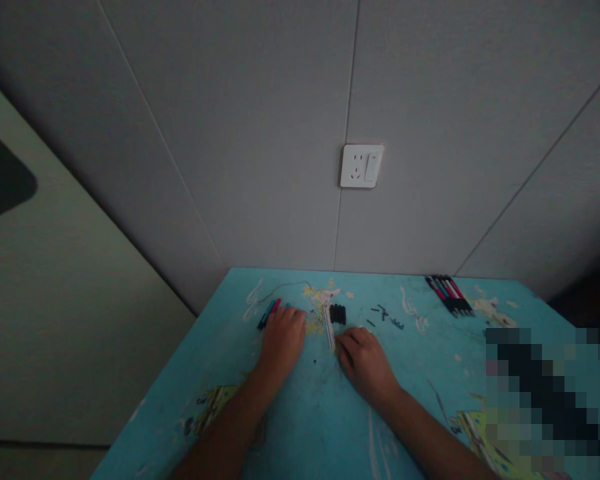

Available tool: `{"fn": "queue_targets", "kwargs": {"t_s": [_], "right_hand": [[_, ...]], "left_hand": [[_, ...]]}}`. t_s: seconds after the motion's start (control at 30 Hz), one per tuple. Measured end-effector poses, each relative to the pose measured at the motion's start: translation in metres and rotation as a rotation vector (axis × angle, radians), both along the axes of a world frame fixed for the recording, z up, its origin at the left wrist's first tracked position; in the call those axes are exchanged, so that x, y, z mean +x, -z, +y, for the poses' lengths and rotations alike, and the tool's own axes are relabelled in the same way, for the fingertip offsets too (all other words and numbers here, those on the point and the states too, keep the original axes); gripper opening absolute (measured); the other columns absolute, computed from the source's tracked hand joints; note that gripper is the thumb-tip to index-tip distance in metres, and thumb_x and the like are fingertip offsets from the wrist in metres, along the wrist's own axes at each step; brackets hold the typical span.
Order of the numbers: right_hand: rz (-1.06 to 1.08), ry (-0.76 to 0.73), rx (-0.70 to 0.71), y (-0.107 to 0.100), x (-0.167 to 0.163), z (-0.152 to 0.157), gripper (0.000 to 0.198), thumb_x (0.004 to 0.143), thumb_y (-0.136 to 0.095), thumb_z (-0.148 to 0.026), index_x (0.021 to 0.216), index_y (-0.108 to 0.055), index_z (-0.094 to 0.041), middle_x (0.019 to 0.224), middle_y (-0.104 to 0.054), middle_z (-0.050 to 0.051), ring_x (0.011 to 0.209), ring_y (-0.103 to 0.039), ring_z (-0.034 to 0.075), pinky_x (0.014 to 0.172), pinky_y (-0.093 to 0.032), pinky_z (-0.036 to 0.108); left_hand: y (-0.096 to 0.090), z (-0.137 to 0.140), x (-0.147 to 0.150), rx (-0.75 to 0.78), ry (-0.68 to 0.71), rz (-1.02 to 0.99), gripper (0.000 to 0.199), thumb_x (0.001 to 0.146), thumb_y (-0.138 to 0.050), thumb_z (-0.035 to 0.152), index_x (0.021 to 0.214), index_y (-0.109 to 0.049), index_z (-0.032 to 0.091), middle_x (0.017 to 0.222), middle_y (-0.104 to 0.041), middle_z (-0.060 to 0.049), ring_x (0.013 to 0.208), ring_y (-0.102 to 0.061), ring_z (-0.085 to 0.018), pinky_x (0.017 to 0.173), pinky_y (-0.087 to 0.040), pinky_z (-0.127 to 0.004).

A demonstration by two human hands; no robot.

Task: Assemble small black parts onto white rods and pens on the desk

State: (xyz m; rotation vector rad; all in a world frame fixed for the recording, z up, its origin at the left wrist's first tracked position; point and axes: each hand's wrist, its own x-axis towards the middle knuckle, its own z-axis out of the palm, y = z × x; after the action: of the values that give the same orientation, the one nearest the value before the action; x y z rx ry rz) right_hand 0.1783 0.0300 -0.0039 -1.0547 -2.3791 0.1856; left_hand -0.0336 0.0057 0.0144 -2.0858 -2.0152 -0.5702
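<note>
My left hand [286,331] rests palm down on the table with its fingers laid forward, and what is under the palm is hidden. Just beyond its left side lie several slim pen-like pieces [269,314] in dark blue, teal and pink, partly covered by the hand. My right hand [364,353] is closed, with thumb and forefinger together at the near end of a thin white stick [329,325]. Right of the stick's far half, several short black cylinders [338,314] sit side by side in a row. Farther right are scattered small black pieces [387,317].
The table [325,427] has a light blue printed cover and stands against a grey panelled wall [260,167] with a white socket [361,166]. A row of pens [450,295] in a dark holder lies at the far right. A pale panel [55,300] flanks the left side.
</note>
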Motion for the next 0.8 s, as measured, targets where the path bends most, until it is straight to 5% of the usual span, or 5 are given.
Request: {"fn": "queue_targets", "kwargs": {"t_s": [0.23,0.57,0.8], "right_hand": [[-0.048,-0.067,0.006,-0.009,-0.004,-0.008,0.027,0.094,-0.054,-0.026,0.118,-0.065,-0.026,0.101,-0.06,0.009,0.094,-0.055,0.025,0.085,-0.046,0.042],[-0.084,-0.084,-0.006,-0.013,-0.002,-0.013,0.019,0.093,-0.057,-0.028,0.108,-0.068,-0.024,0.102,-0.06,0.007,0.098,-0.052,0.023,0.09,-0.04,0.039],[-0.069,-0.1,-0.03,-0.016,0.0,-0.017,0.014,0.094,-0.057,-0.03,0.095,-0.069,-0.025,0.099,-0.064,0.004,0.097,-0.053,0.021,0.089,-0.038,0.037]], "left_hand": [[0.009,0.006,-0.029,-0.036,-0.221,0.04,0.022,0.09,-0.051,0.024,0.105,-0.066,0.018,0.11,-0.061,-0.012,0.101,-0.056,-0.027,0.087,-0.044,-0.04],[0.017,0.01,-0.031,-0.084,-0.23,0.065,0.031,0.092,-0.048,0.023,0.12,-0.06,0.017,0.111,-0.062,-0.012,0.101,-0.058,-0.025,0.088,-0.045,-0.037],[0.023,0.013,-0.034,-0.073,-0.159,0.058,0.027,0.095,-0.043,0.023,0.108,-0.066,0.016,0.106,-0.064,-0.012,0.097,-0.059,-0.026,0.087,-0.047,-0.039]]}}
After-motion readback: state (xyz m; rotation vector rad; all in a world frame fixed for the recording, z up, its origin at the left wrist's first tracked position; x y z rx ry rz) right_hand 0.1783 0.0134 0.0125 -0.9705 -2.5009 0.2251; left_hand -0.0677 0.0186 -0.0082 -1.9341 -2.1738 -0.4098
